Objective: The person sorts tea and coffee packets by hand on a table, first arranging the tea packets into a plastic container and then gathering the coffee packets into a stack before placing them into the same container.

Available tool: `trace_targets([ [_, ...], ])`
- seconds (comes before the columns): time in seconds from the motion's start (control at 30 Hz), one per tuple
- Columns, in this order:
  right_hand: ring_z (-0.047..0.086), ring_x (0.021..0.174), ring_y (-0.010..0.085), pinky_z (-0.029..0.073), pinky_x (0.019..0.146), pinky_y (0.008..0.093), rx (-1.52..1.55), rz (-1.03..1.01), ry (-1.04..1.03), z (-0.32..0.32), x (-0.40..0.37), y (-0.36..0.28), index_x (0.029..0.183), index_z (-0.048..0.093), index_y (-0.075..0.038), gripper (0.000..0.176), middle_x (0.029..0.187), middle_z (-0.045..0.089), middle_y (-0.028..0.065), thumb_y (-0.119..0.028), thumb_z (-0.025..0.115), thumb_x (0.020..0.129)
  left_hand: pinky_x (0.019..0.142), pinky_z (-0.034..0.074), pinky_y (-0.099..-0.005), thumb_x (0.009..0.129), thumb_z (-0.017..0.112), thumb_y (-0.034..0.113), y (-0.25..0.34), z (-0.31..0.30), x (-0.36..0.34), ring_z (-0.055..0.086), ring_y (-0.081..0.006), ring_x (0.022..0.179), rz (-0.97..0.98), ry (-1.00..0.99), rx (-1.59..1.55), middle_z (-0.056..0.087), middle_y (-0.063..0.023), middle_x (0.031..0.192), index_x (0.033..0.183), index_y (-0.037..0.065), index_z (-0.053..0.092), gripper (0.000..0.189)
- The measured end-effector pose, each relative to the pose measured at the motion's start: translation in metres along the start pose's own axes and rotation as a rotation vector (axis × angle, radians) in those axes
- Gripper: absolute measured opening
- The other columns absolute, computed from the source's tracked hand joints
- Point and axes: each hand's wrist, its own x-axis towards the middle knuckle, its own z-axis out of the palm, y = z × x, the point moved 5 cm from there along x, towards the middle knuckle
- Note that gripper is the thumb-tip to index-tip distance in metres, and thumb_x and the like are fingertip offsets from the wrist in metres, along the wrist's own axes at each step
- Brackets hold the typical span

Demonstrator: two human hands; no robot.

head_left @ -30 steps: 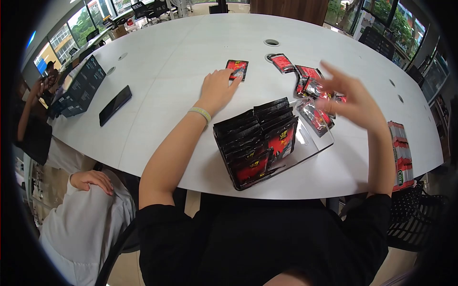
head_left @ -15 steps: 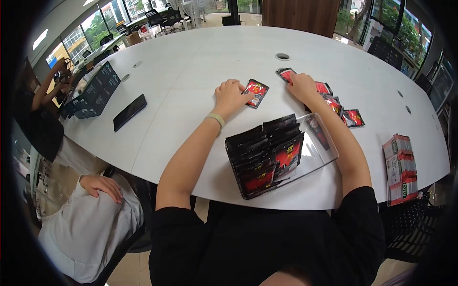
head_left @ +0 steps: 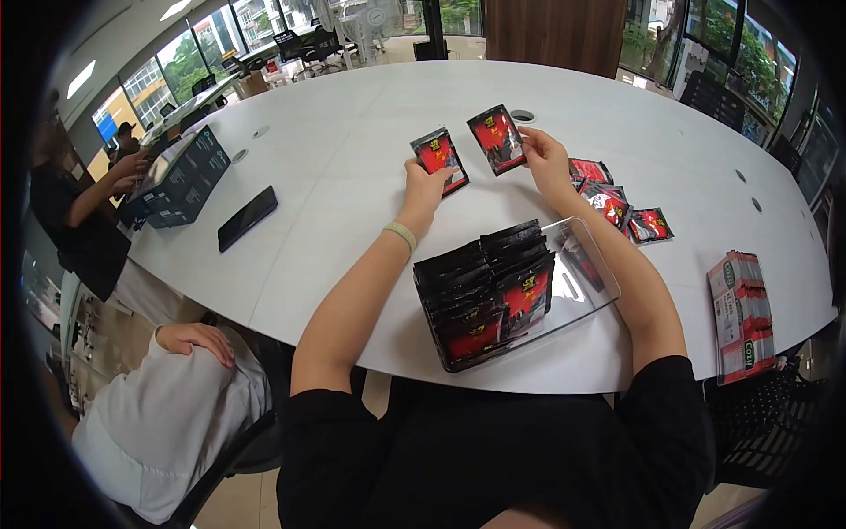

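Observation:
My left hand [head_left: 425, 189] is closed on a red and black coffee sachet [head_left: 438, 159], its fingers along the left edge and its thumb on the front. A second sachet [head_left: 495, 139] is pinched at its right edge by my right hand [head_left: 545, 159], raised with its printed front toward me. Several more sachets [head_left: 605, 201] lie loosely piled beside my right forearm. Between my forearms stands a clear plastic box [head_left: 592, 304] with rows of upright black and red sachets [head_left: 498, 286] filling its left part.
A dark phone [head_left: 248, 218] lies on the white table [head_left: 344, 132] at left, near a dark printed box [head_left: 187, 181] and a standing person. Red Cozy packs [head_left: 742, 317] sit at the right edge. Someone in white [head_left: 176, 406] sits at lower left.
Both hands have lifted a sachet from the tabletop. The right one has come up and left, away from the loose pile, and the left-hand sachet has tilted upright.

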Motion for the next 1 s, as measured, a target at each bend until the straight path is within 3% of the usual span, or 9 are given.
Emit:
trace_targets([
  [0.03, 0.058, 0.070, 0.0107, 0.048, 0.061, 0.0217, 0.220, 0.212, -0.021, 0.005, -0.002, 0.007, 0.112, 0.055, -0.003, 0.030, 0.081, 0.061, 0.0060, 0.000, 0.049, 0.082, 0.079, 0.047, -0.0322, 0.078, 0.057, 0.008, 0.003, 0.003, -0.003, 0.056, -0.0215, 0.089, -0.060, -0.031, -0.155, 0.052, -0.0165, 0.099, 0.104, -0.004, 0.037, 0.036],
  [0.17, 0.056, 0.079, 0.0073, 0.049, 0.068, 0.0204, 0.317, 0.372, -0.127, 0.012, -0.013, 0.006, 0.117, 0.051, -0.005, 0.033, 0.089, 0.058, 0.0015, 0.000, 0.045, 0.084, 0.082, 0.049, -0.0368, 0.079, 0.049, -0.004, 0.000, 0.012, -0.006, 0.057, -0.0233, 0.092, -0.233, -0.209, -0.477, 0.052, -0.0169, 0.104, 0.105, -0.006, 0.037, 0.028],
  [0.3, 0.054, 0.076, 0.0073, 0.048, 0.064, 0.0197, 0.342, 0.319, -0.248, 0.026, -0.017, 0.001, 0.114, 0.051, -0.004, 0.029, 0.083, 0.057, 0.0013, -0.002, 0.045, 0.085, 0.089, 0.046, -0.0401, 0.081, 0.045, -0.003, 0.017, 0.027, -0.024, 0.055, -0.0246, 0.098, -0.299, -0.353, -0.685, 0.049, -0.0172, 0.109, 0.105, -0.005, 0.038, 0.026],
  [0.37, 0.056, 0.071, 0.0108, 0.048, 0.061, 0.0222, 0.058, 0.200, -0.417, 0.034, -0.022, -0.001, 0.109, 0.054, -0.004, 0.027, 0.080, 0.058, 0.0057, -0.001, 0.046, 0.084, 0.090, 0.044, -0.0413, 0.083, 0.045, 0.002, 0.018, 0.032, -0.027, 0.053, -0.0240, 0.101, -0.334, -0.440, -0.651, 0.048, -0.0158, 0.111, 0.108, -0.001, 0.038, 0.026],
  [0.43, 0.054, 0.065, 0.0107, 0.045, 0.057, 0.0236, 0.026, 0.124, -0.412, 0.038, -0.023, -0.003, 0.104, 0.056, -0.003, 0.022, 0.072, 0.057, 0.0070, -0.003, 0.047, 0.084, 0.092, 0.042, -0.0420, 0.084, 0.044, 0.005, 0.020, 0.041, -0.035, 0.052, -0.0224, 0.103, -0.383, -0.545, -0.620, 0.049, -0.0130, 0.112, 0.110, 0.002, 0.038, 0.026],
  [0.6, 0.050, 0.057, 0.0103, 0.042, 0.054, 0.0242, 0.030, 0.066, -0.406, 0.039, -0.027, -0.010, 0.099, 0.056, -0.002, 0.022, 0.066, 0.055, 0.0065, -0.001, 0.048, 0.079, 0.088, 0.043, -0.0393, 0.092, 0.039, 0.037, 0.018, 0.050, -0.035, 0.051, -0.0180, 0.100, -0.324, -0.722, -0.614, 0.050, -0.0088, 0.106, 0.112, 0.006, 0.038, 0.037],
  [0.8, 0.052, 0.055, 0.0157, 0.043, 0.054, 0.0268, -0.063, -0.134, -0.408, 0.037, -0.026, -0.020, 0.098, 0.056, -0.003, 0.025, 0.065, 0.056, 0.0091, 0.000, 0.049, 0.074, 0.083, 0.046, -0.0379, 0.093, 0.040, 0.034, 0.032, 0.054, -0.048, 0.052, -0.0145, 0.095, -0.268, -0.567, -0.457, 0.050, -0.0077, 0.102, 0.101, 0.005, 0.042, 0.030],
  [0.93, 0.056, 0.058, 0.0223, 0.044, 0.056, 0.0321, -0.242, -0.142, -0.354, 0.029, -0.020, -0.031, 0.093, 0.059, -0.004, 0.023, 0.069, 0.059, 0.0119, -0.018, 0.059, 0.076, 0.081, 0.046, -0.0397, 0.091, 0.041, 0.026, 0.024, 0.057, -0.042, 0.054, -0.0170, 0.093, -0.265, -0.626, -0.498, 0.049, -0.0088, 0.104, 0.103, 0.004, 0.037, 0.025],
  [1.0, 0.058, 0.060, 0.0246, 0.045, 0.057, 0.0346, -0.344, -0.099, -0.329, 0.024, -0.016, -0.034, 0.091, 0.060, -0.005, 0.027, 0.071, 0.061, 0.0122, -0.027, 0.062, 0.076, 0.082, 0.046, -0.0411, 0.086, 0.040, 0.023, 0.013, 0.051, -0.037, 0.054, -0.0216, 0.094, -0.391, -0.610, -0.624, 0.048, -0.0116, 0.105, 0.108, 0.002, 0.033, 0.031],
])
